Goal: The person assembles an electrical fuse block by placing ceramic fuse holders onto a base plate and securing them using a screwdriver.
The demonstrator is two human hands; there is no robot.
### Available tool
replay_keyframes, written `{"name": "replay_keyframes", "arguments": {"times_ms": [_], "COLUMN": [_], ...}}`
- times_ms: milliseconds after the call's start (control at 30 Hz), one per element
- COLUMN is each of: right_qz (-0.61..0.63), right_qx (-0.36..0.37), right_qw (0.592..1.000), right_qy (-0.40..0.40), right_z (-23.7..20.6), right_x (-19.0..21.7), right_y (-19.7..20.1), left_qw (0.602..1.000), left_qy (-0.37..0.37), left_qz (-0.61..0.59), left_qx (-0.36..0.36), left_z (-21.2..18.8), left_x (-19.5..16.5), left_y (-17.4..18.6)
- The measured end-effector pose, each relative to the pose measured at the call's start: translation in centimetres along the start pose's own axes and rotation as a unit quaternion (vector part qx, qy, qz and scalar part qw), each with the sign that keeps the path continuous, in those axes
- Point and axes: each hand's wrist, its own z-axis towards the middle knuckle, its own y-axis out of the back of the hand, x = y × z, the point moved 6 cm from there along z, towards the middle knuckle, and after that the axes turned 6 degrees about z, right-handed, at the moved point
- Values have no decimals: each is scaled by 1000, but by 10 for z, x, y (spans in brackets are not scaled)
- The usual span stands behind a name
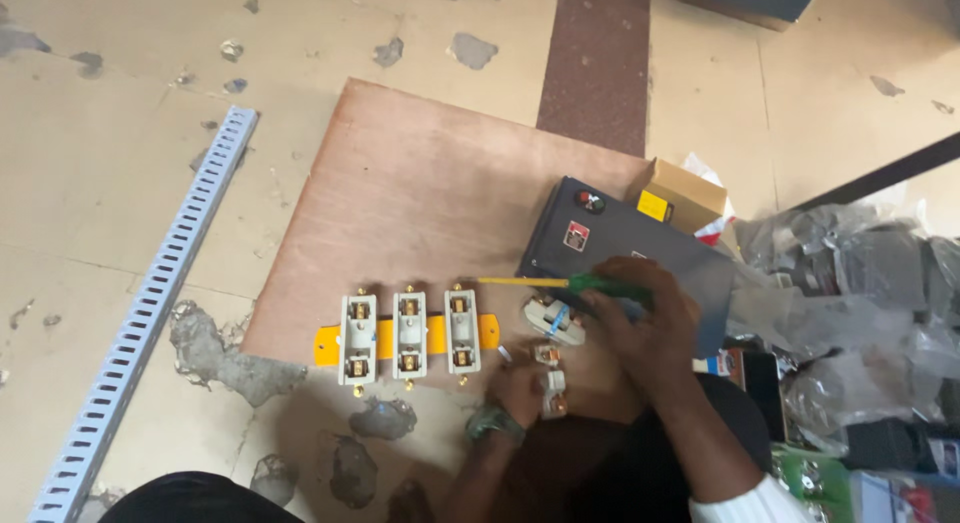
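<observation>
Right hand [650, 318] of ours is clamped on the green screwdriver [565, 282] mid-frame, left hand [520, 388] pinching a white fuse holder [552, 393] just below, and we reckon that tip could slip since the holder's barely steadied.

Worn beige floor [120, 203], dark maroon strip [597, 63]

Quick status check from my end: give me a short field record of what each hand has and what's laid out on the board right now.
left hand: holds a small white fuse part low over the floor
right hand: grips a green-handled screwdriver, yellow shaft pointing left
mounted units: three white fuse holders side by side on a yellow rail
loose part: white piece beside the rail
base: plywood board on a worn floor
nearby: dark metal enclosure, cardboard box, slotted cable trunking
</observation>
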Motion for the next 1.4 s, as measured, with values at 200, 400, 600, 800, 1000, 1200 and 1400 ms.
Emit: {"name": "replay_keyframes", "arguments": {"times_ms": [200, 400, 600, 800, 1000, 1200, 1400], "right_qz": [11, 49, 14, 8, -3, 34, 103], "right_qx": [10, 20, 69, 119, 204, 270, 290], "right_qw": [997, 986, 996, 993, 977, 956, 948], "right_qy": [-78, -161, -46, 10, 53, 106, 76], "right_z": [-5, -17, -6, -9, -9, 10, 30], "right_x": [-31, -57, -48, -51, -64, -50, -47], "right_y": [9, -3, -19, -58, -105, -130, -133], "left_qw": [836, 627, 668, 671, 704, 708, 684], "left_qy": [276, 352, 459, 393, 411, 364, 342], "left_qz": [-472, -695, -566, -609, -572, -597, -629], "left_qx": [-44, 6, -154, -157, -93, -100, -136], "left_z": [-8, -10, -19, 5, 16, 13, 18], "left_x": [55, 34, 41, 42, 45, 41, 24], "left_y": [28, 36, 71, 89, 96, 111, 117]}}
